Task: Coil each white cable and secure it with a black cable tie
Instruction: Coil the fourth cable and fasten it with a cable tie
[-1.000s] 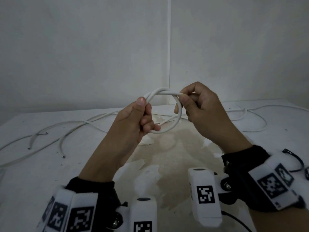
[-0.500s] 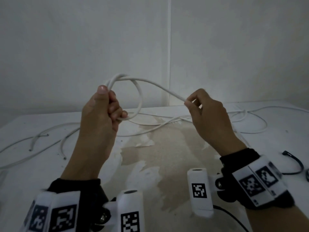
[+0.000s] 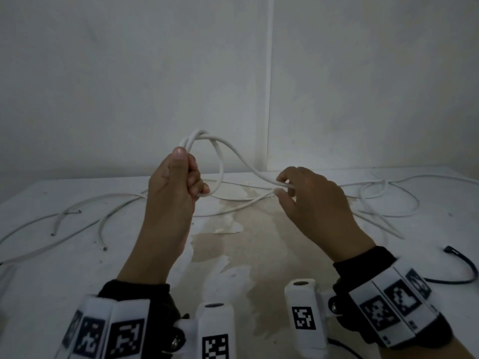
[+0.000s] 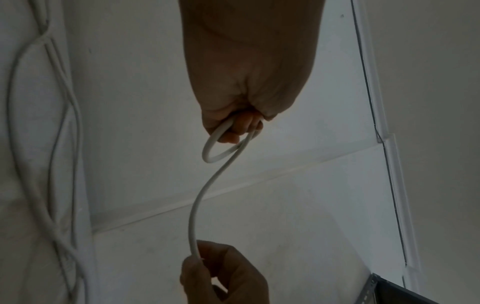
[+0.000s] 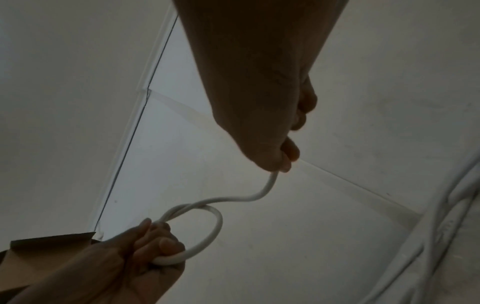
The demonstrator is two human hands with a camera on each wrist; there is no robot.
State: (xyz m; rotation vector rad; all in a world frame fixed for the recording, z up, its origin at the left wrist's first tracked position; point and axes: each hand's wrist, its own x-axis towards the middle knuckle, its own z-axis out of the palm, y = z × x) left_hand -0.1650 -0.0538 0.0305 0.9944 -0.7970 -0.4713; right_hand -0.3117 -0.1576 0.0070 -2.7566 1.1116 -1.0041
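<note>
My left hand [image 3: 181, 182] is raised above the table and grips a small coil of white cable [image 3: 219, 161], a loop or two wide. The same coil [image 4: 221, 148] [image 5: 207, 232] hangs below that fist in the wrist views. From the coil the cable runs down to the right into my right hand [image 3: 305, 195], which pinches the strand [image 3: 259, 174] between thumb and fingers low over the table. The rest of the white cable [image 3: 388, 200] trails off to the right. A black cable tie [image 3: 466, 270] lies curved at the table's right edge.
More loose white cables [image 3: 77, 221] sprawl over the left of the white table [image 3: 39, 275], with cut ends showing. A brown stained patch [image 3: 259, 242] covers the table's middle. White walls meet in a corner behind. A cardboard box [image 5: 39, 253] shows in the right wrist view.
My hands have drawn apart: the left lifted the coil up and left, and the right slid along the cable to the right and dropped toward the table.
</note>
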